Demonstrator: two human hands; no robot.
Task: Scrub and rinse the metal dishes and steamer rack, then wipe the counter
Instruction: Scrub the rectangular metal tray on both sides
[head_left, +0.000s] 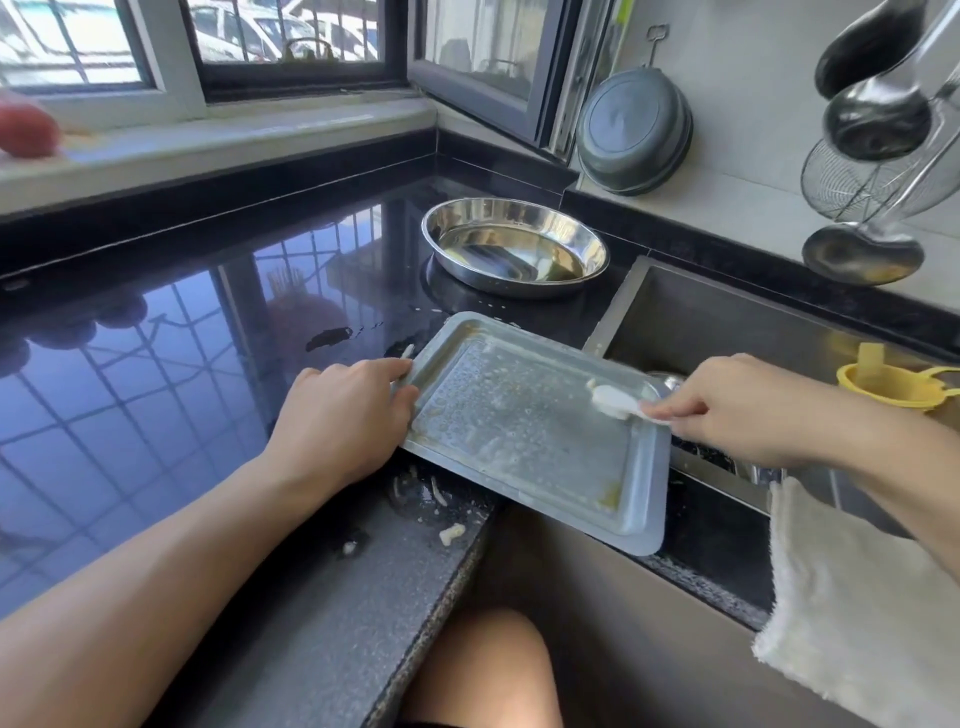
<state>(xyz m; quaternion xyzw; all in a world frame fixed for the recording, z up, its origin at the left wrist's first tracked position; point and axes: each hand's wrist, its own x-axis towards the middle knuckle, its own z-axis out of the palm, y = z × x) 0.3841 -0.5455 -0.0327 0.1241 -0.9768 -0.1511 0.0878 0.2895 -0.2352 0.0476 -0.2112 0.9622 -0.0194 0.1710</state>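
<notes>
My left hand (345, 410) grips the left rim of the rectangular metal tray (524, 431), thumb on top of the edge and the other fingers curled under it. My right hand (727, 405) pinches a small white scraper (618, 402) between thumb and fingers, and its pale, soft-looking tip touches the tray floor near the right rim. The tray is flat, dull grey, with rounded corners and a low raised border; its floor is covered with fine wet specks and some yellowish residue in the corners. It lies half on the counter (156, 389) and half over the sink (727, 322), a little tilted (I cannot tell how much).

The counter is glossy black stone and reflects the window grille. On its speckled grey front edge lie small white food scraps (451, 534). Behind the tray stands a round shiny steel dish (514, 249), shallow and wet inside. A fluffy white cloth (857, 597) hangs over the sink's front edge, under my right arm. A yellow plastic strainer (893, 384) sits at the sink's right side.
</notes>
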